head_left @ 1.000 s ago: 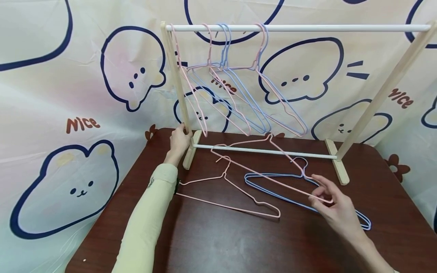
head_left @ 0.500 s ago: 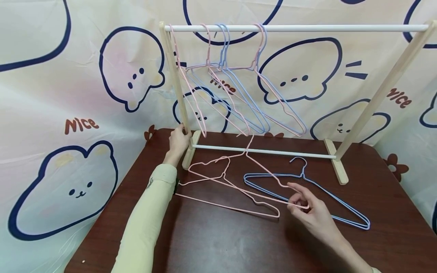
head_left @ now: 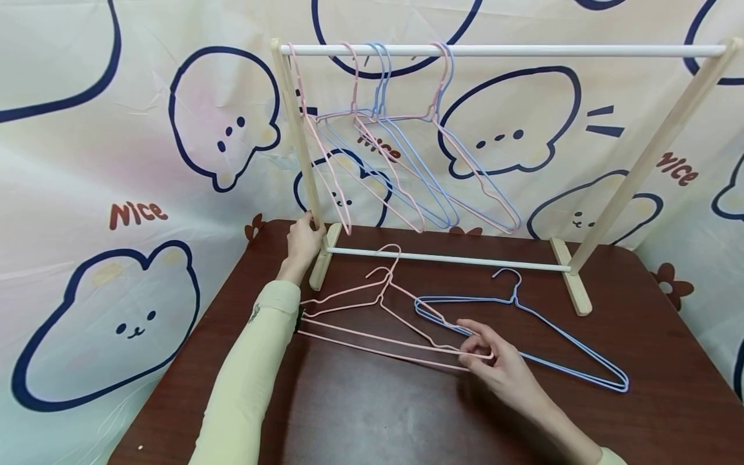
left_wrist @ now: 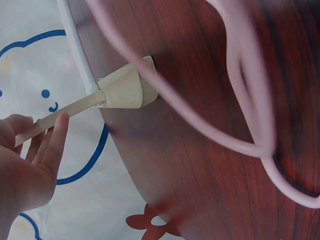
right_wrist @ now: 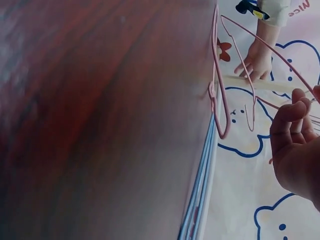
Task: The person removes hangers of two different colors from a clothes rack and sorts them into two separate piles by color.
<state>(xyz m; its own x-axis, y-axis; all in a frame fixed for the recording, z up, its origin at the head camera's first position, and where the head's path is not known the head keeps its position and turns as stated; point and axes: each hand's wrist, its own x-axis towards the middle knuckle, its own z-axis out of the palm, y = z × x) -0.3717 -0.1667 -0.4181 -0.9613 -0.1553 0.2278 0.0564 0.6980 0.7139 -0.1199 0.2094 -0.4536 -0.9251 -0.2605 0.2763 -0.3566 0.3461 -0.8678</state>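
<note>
My left hand (head_left: 304,242) grips the left wooden post (head_left: 305,155) of a small clothes rack, just above its foot; the left wrist view shows thumb and fingers around the post. My right hand (head_left: 502,374) pinches one lower corner of a pink clothes hanger (head_left: 417,300), whose hook points up and away from me. That hanger is raised above a second pink hanger (head_left: 405,322) lying on the table, and the two overlap in the head view. Two blue hangers (head_left: 572,340) lie stacked to the right, partly behind my right hand. My left forearm hides the pink hangers' left ends.
Several pink and blue hangers hang from the left half of the rack's white top rail (head_left: 581,51). A lower white rail (head_left: 465,259) joins the wooden feet. The brown table (head_left: 372,420) reaches back to a cartoon-printed cloth (head_left: 75,194).
My right hand has moved left and slightly down with the pink hanger, from over the blue hangers to over the lying pink one. My left hand has stayed on the post.
</note>
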